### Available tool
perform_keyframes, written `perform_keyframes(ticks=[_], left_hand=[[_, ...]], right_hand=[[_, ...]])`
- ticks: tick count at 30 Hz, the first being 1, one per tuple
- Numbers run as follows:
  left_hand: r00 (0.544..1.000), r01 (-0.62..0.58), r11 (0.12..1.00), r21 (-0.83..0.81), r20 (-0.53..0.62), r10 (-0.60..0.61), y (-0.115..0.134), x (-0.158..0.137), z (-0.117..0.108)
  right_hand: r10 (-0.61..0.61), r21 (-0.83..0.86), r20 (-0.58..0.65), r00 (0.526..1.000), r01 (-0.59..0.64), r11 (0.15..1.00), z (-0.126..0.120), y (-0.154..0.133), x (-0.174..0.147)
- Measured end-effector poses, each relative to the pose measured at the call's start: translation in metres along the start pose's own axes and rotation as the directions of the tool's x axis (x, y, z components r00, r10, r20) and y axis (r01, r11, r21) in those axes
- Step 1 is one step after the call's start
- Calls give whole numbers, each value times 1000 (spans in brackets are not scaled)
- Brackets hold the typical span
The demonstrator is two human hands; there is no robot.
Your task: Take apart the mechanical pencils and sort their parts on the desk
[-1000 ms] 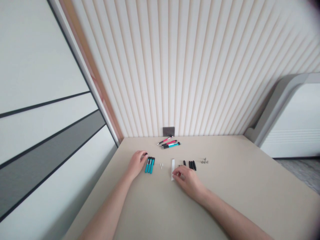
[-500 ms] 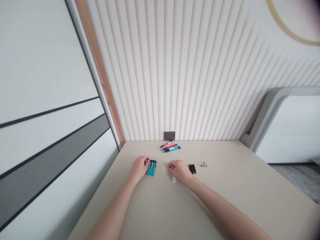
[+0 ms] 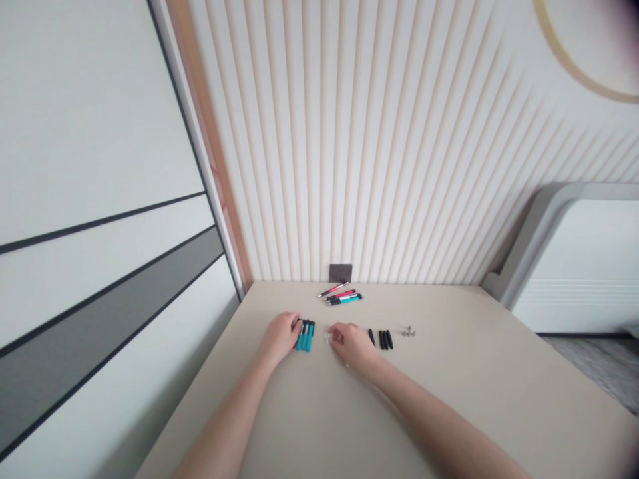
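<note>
My left hand [image 3: 282, 338] is closed at the left side of a row of teal pen barrels [image 3: 305, 338] with black ends. Its fingertips touch or nearly touch the row, and a bit of red shows beside the thumb; what lies inside the grasp is hidden. Over some small white, translucent pieces [image 3: 327, 336], my right hand [image 3: 352, 344] has thumb and fingers pinched together. Anything in that pinch is too small to make out. Just right of this hand lie several black pen grips [image 3: 386, 340], one of them [image 3: 371, 337] apart from the others.
Toward the back of the beige table [image 3: 279, 412] lie several whole pens [image 3: 344, 299], red and teal. Small grey metal pieces [image 3: 409, 332] sit on the right. A dark socket [image 3: 340, 273] is on the ribbed wall behind; a white panelled cabinet [image 3: 100, 279] stands left.
My right hand has shifted slightly left onto the small white pieces, uncovering one more black grip. It now covers most of the clear strips below it. My left hand stays by the barrels.
</note>
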State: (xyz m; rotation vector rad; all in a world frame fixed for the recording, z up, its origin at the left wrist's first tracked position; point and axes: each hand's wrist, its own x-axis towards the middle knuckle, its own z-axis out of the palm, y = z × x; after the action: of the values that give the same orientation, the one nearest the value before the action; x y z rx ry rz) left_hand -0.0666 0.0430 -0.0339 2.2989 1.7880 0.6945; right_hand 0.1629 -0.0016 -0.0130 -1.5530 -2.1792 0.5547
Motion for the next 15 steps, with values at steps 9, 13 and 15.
perform_keyframes(ticks=[9,13,15], left_hand=[[1000,16,1000,5,1,-16,3,-1,-3],[1000,21,1000,-5,-14,-21,3,-2,-2],[999,19,1000,-11,-29,-19,3,-2,-2]], right_hand=[[-28,-101,-31,999,25,995,-20,7,3],[61,-235,-88,994,-80,969,-45,34,33],[85,-272,-92,992,-107,956,-54,49,48]])
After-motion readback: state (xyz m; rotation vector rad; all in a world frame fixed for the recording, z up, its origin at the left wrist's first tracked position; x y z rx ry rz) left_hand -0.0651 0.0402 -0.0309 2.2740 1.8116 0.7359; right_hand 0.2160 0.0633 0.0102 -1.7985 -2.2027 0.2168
